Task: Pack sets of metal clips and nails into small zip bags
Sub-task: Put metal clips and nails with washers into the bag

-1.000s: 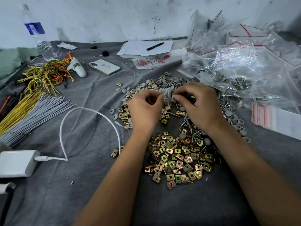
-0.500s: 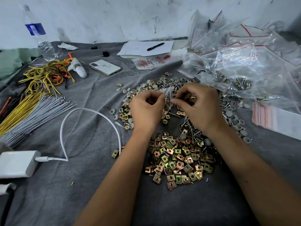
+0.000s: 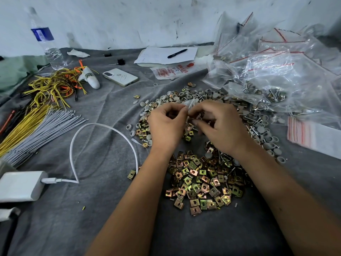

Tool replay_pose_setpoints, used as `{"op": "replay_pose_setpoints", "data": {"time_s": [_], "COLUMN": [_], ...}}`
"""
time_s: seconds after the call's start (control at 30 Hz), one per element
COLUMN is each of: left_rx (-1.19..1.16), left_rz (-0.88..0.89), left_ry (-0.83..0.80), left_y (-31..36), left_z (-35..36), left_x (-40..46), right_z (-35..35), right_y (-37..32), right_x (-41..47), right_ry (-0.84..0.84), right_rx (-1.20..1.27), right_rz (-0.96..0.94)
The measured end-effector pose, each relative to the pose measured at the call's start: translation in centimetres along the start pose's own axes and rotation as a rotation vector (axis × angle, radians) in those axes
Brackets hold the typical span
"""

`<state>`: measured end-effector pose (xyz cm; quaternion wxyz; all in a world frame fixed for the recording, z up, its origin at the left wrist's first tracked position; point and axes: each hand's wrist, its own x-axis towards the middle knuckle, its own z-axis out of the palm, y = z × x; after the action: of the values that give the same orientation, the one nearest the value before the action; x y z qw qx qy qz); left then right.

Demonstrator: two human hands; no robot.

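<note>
Head view: the left hand (image 3: 166,124) and right hand (image 3: 219,126) meet over the grey-cloth surface (image 3: 103,218), both pinching 1 small zip bag (image 3: 190,106) between them, contents unclear. Metal clips (image 3: 201,180) lie just below, nails (image 3: 256,126) right; filled bags (image 3: 273,93) far right.

water bottle (image 3: 48,45), phone (image 3: 120,77), pen (image 3: 177,53) on paper (image 3: 166,56), white charger (image 3: 20,186), wire bundles (image 3: 36,124).

Red print stood on a white plastic bag (image 3: 172,70) at the far middle, just beside the paper sheet, but it was too small to read. The bottle's blue label (image 3: 42,34), far left, was blurred.
</note>
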<state>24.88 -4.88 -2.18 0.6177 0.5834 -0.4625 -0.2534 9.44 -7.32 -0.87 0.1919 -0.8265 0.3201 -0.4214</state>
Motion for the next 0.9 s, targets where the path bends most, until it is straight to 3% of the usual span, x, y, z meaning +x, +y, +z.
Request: {"op": "replay_pose_setpoints", "data": {"time_s": [0.13, 0.27, 0.7, 0.8, 0.9], "left_rx": [-0.102, -0.084, -0.067, -0.055, -0.052], "left_rz": [-0.021, 0.008, 0.016, 0.004, -0.001], "left_ry": [-0.031, -0.039, -0.043, -0.026, -0.018], "left_y": [0.1, 0.0, 0.0, 0.0, -0.1], "left_z": [-0.3, -0.4, -0.2, -0.2, -0.2], "left_x": [0.1, 0.1, -0.1, -0.1, 0.0], "right_z": [0.0, -0.2, -0.4, -1.0, -1.9], "right_y": [0.6, 1.0, 0.9, 1.5, 2.4], "right_x": [0.0, 0.0, 0.0, 0.1, 0.1], "right_ry": [-0.060, -0.008, 0.190, 0.255, 0.197], "right_rx": [-0.107, -0.113, 0.000, -0.090, -0.257], "right_rz": [0.080, 0.167, 0.117, 0.179, 0.263]}}
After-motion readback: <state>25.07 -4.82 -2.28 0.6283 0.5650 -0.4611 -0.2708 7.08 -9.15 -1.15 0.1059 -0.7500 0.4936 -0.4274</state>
